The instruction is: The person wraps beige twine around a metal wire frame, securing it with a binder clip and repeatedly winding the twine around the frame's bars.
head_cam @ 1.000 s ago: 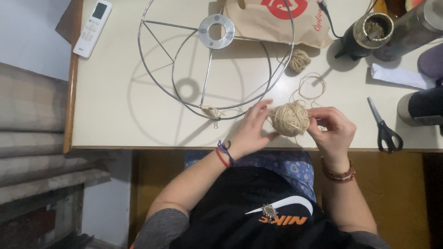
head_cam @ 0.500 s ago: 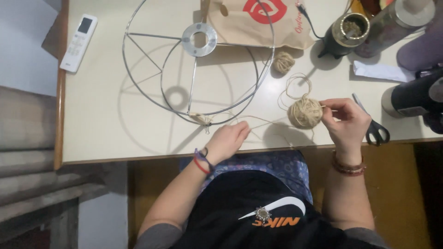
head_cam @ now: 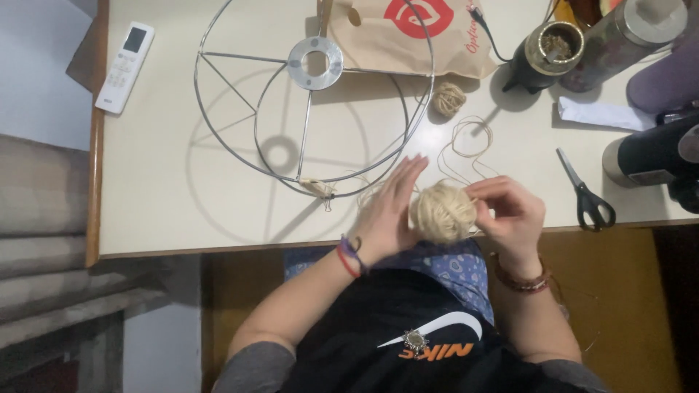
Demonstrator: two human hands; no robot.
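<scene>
Right hand (head_cam: 510, 215) clamped on the ball of twine (head_cam: 443, 212) at the worktop (head_cam: 182, 211) edge, just right of the wire frame (head_cam: 313, 94). Left hand (head_cam: 389, 207) flat, fingers apart, against the ball.

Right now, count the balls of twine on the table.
2. A large ball of twine between the left hand and right hand at the near edge; a small ball beside the paper bag.

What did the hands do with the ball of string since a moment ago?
The right hand carried the big beige ball of twine back toward the middle of the table edge and still holds it. The left hand, which had let go and lay flat, has come up against the ball again. The round wire frame, small twine ball and black scissors stayed put.
</scene>
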